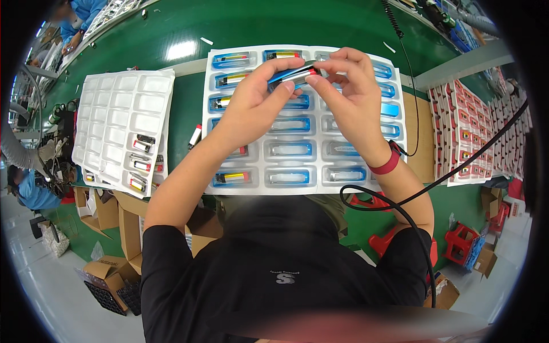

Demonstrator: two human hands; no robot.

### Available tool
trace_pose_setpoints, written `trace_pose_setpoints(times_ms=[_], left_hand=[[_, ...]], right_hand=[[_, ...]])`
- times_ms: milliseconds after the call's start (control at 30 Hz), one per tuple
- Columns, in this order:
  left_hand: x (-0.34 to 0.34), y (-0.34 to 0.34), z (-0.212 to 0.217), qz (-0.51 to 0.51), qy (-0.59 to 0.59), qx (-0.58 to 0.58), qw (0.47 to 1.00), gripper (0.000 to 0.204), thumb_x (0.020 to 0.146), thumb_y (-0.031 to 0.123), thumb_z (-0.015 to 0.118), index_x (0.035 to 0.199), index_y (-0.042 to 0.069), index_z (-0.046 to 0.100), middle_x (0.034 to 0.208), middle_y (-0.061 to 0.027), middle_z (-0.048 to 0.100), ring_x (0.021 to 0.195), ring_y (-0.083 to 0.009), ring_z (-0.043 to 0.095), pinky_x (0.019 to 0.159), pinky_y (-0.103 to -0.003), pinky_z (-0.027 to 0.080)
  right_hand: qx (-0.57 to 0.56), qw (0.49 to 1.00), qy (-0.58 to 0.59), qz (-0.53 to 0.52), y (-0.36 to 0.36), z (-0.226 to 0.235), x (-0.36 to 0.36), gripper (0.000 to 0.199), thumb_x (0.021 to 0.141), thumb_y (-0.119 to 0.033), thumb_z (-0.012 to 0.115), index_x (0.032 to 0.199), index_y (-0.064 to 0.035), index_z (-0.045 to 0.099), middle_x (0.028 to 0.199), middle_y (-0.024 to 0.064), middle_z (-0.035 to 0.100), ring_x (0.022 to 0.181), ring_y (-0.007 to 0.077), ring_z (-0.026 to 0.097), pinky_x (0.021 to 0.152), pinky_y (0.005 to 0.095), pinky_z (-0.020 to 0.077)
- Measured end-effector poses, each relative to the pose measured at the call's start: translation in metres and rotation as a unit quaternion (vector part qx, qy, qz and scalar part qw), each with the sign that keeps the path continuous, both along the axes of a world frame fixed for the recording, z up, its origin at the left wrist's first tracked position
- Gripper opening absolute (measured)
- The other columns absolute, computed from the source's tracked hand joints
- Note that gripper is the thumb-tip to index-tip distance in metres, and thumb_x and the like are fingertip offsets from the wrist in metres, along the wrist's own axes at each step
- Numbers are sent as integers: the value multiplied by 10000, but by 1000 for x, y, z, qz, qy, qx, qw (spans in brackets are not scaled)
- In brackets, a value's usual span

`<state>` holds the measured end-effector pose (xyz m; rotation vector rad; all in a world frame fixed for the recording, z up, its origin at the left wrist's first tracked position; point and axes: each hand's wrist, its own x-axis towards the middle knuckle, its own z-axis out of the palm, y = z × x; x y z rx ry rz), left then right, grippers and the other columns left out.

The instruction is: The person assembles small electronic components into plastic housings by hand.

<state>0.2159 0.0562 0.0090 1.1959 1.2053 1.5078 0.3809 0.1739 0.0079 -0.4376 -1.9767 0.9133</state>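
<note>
Above the middle tray, my left hand (255, 102) is closed round a slim blue casing (281, 75), its thumb pressed along the near side. A silver piece with a red end, like a small battery cell (296, 78), lies against that casing. My right hand (353, 91) pinches the right end of these parts between thumb and fingers; the fingertips hide part of it. Under both hands is a white moulded tray (260, 187). Its pockets hold blue casings (290, 149), some with a yellow, black and red cell (231, 178) inside.
A white tray stack (123, 114) stands at left, with several cells in its near pockets. One loose cell (195, 136) lies between the trays. Red-and-white trays (460, 131) stand at right. A black cable (400, 204) crosses my right forearm. A person (80, 20) sits far left.
</note>
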Motion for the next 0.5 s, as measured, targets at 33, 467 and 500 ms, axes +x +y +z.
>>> trace_pose_setpoints(times_ms=[33, 467, 500], left_hand=[[0, -1, -2, 0, 16, 9, 1000, 388, 1045, 23, 514, 1432, -8, 519, 1431, -119, 558, 1274, -185, 570, 1082, -355, 511], [7, -21, -23, 126, 276, 131, 944, 405, 927, 24, 621, 1332, 24, 609, 1129, -184, 677, 1022, -329, 670, 839, -385, 531], [6, -28, -20, 133, 276, 128, 943, 405, 927, 24, 621, 1332, 24, 609, 1129, -184, 677, 1022, -329, 670, 839, -385, 531]], right_hand=[[1, 1000, 1, 2, 1, 0, 0, 201, 941, -64, 742, 1127, 12, 722, 1104, 46, 680, 961, 109, 662, 852, 269, 540], [-185, 971, -36, 144, -2, -7, 10, 321, 914, 79, 703, 1229, 31, 671, 1115, 75, 656, 1003, 140, 658, 878, 263, 524], [-185, 970, -38, 151, -4, -4, 10, 321, 914, 79, 703, 1229, 31, 671, 1115, 75, 656, 1003, 140, 658, 878, 263, 524]])
